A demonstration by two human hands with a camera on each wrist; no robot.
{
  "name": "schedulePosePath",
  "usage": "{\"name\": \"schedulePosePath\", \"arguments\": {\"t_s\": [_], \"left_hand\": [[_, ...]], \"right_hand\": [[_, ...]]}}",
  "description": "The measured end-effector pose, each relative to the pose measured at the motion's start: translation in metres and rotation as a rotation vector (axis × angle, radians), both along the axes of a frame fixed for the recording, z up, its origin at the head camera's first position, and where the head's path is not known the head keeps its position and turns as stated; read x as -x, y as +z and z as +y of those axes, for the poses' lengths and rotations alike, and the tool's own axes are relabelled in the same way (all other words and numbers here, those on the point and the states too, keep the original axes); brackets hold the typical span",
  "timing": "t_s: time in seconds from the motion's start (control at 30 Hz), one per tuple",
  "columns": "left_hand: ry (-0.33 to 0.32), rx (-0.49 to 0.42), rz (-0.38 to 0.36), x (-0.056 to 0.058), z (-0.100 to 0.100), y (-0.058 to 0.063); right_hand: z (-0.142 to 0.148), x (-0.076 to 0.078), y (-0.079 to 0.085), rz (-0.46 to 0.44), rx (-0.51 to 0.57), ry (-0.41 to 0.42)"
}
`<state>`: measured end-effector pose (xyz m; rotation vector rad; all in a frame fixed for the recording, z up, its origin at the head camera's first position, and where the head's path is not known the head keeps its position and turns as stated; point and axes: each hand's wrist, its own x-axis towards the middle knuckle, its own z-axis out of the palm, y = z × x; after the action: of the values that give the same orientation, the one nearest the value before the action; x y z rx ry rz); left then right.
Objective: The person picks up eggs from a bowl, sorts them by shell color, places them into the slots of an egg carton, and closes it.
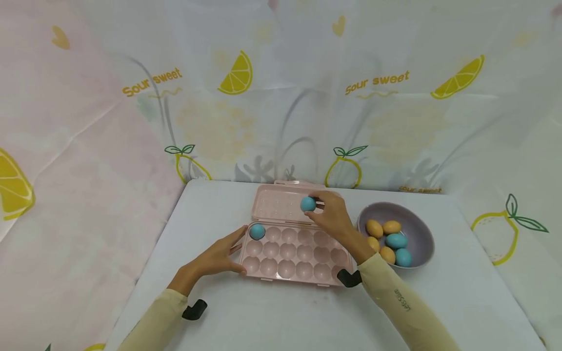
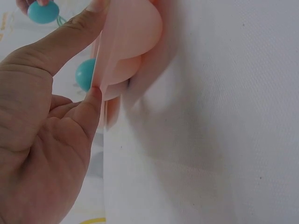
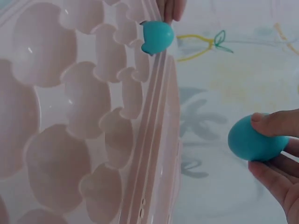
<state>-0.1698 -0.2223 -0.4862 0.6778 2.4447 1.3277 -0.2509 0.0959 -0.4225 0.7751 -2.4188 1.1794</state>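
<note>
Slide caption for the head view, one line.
Right hand holds a blue egg above the open pink carton while the left hand grips its edge.

The left arm [image 1: 181,280] is reaching inward from the near left of the table [image 1: 272,317], and the left hand [image 1: 218,256] is gripping, its thumb [image 1: 237,268] spreading well apart from the fingers [image 1: 237,235]. The right arm [image 1: 361,247] is slanting leftward from the near right toward the far edge; the right hand [image 1: 332,214] is hovering above the table, pinching between thumb [image 1: 313,215] and fingertips [image 1: 313,194] (light sleeves [image 1: 386,282] are leaving both wrists bare).
</note>
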Motion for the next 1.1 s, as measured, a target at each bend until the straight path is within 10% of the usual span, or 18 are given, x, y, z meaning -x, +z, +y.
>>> {"name": "schedulePosePath", "arguments": {"t_s": [0.13, 0.47, 0.83, 1.1], "left_hand": [[-0.004, 0.021, 0.009, 0.006, -0.004, -0.015], [-0.015, -0.037, 0.005, -0.003, 0.002, 0.006], [-0.031, -0.017, 0.0, 0.006, -0.004, -0.015], [-0.016, -0.006, 0.006, -0.006, 0.004, 0.012]], "right_hand": [[-0.012, 0.004, -0.002, -0.007, 0.004, 0.03], [-0.036, 0.002, -0.015, -0.115, 0.033, 0.047], [-0.054, -0.007, -0.04, -0.296, 0.037, 0.157], [-0.061, -0.009, -0.055, -0.312, 0.006, 0.153]]}}
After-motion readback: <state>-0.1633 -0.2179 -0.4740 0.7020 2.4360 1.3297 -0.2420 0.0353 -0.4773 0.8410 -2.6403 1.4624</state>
